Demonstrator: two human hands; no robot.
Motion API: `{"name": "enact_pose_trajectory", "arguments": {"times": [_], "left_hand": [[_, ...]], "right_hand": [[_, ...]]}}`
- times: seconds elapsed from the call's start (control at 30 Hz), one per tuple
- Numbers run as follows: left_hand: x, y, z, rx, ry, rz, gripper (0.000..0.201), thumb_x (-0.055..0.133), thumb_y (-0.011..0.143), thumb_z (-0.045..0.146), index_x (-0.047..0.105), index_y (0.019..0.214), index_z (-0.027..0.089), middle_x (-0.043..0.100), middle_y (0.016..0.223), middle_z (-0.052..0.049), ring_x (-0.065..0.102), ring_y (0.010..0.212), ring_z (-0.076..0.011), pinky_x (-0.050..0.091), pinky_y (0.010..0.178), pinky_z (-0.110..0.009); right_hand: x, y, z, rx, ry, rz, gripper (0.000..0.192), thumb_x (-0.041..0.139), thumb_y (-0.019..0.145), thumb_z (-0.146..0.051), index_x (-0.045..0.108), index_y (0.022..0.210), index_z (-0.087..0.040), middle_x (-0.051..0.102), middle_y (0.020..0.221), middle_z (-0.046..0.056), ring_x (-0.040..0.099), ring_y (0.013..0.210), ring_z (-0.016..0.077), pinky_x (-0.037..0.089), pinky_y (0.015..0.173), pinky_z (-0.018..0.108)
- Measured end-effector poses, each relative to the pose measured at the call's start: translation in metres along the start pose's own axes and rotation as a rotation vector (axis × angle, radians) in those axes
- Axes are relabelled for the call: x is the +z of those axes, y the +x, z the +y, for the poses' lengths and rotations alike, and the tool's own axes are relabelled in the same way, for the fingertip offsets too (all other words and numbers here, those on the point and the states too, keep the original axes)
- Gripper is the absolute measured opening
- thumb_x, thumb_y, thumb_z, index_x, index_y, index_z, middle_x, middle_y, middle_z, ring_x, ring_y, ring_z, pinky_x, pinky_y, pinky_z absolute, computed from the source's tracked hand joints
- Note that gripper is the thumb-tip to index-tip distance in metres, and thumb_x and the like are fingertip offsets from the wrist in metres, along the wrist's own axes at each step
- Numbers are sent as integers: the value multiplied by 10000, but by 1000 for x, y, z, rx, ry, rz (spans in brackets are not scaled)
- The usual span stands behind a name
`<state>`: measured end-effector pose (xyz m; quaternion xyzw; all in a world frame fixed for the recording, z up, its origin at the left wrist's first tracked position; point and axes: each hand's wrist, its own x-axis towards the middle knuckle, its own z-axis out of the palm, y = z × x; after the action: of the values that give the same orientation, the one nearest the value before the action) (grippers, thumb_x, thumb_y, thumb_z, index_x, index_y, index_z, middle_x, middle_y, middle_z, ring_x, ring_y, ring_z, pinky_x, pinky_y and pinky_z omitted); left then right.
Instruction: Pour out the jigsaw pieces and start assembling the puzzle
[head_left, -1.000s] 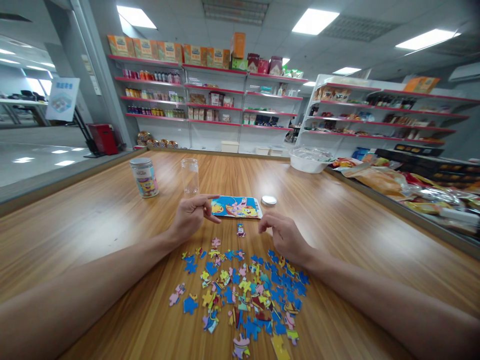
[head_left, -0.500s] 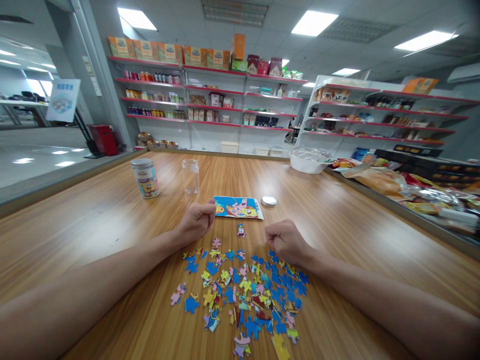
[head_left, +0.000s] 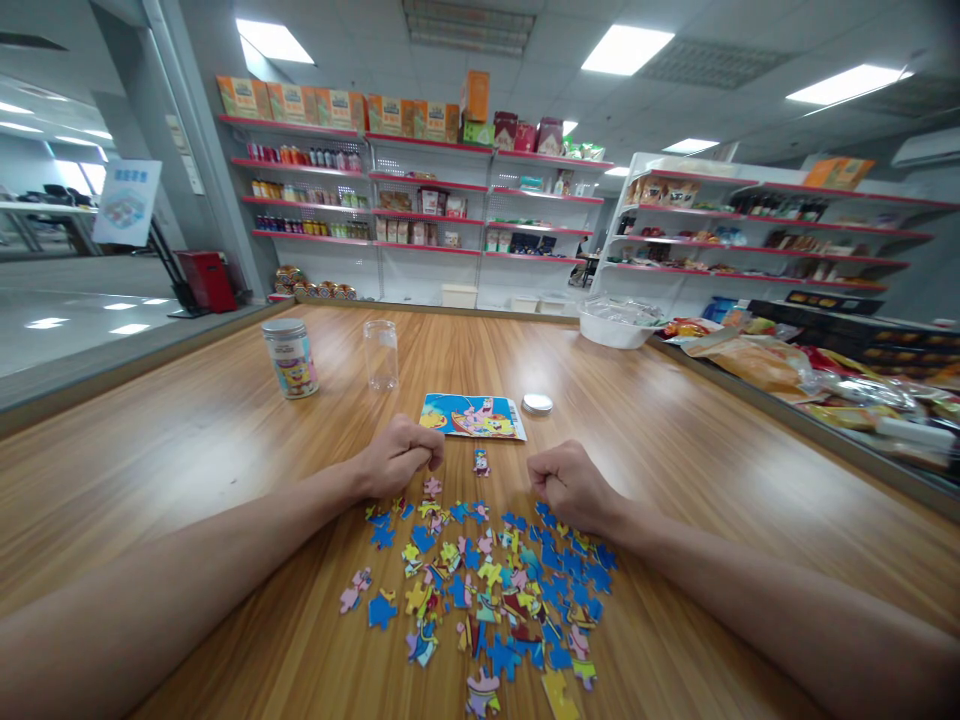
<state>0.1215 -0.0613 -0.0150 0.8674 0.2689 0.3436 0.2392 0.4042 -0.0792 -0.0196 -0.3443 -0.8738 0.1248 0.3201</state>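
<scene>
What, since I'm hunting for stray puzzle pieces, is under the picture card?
The picture card rests on the wooden table, whose surface shows along the card's far edge. Whatever lies directly beneath is covered, so I can't tell what's there.

left hand: loosely curled, near picture card
right hand: fist, near puzzle pieces
puzzle pieces: scattered, blue, yellow, pink
silver lid: flat, right of picture card
clear jar: upright, beyond left hand
printed can: upright, left of clear jar

Both forearms reach forward, left hand and right hand apart, fingers curled in.
</scene>
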Motion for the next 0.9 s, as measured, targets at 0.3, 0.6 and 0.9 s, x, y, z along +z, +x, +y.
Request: {"name": "enact_pose_trajectory", "arguments": {"times": [0.3, 0.6, 0.9], "left_hand": [[-5, 5, 4, -202, -304, -160, 185, 564, 750, 230, 694, 720, 102, 684, 649, -47, 597, 591, -134, 439, 565, -193], [-7, 8, -4, -193, -297, -384, 272, 468, 571, 81, 682, 736, 107, 677, 678, -29, 599, 607, -133, 457, 563, -191], [-7, 4, 1, -103, -40, -408, 150, 594, 696, 93, 688, 811, 113, 565, 632, 17, 446, 544, -81, 315, 488, -165]], "right_hand": [[1, 0, 0, -1, -10, -13, 152, 404, 587, -107, 399, 445, -161, 347, 430, -39, 322, 419, 63, 226, 425, 181], [2, 0, 3, -1, -23, -32, 150, 408, 590, -123, 394, 446, -163, 335, 431, -41, 302, 425, 63, 217, 433, 187], [3, 0, 4, -11, -22, -30, 151, 409, 591, -110, 402, 448, -159, 331, 436, -43, 297, 429, 62, 217, 437, 183]]}}
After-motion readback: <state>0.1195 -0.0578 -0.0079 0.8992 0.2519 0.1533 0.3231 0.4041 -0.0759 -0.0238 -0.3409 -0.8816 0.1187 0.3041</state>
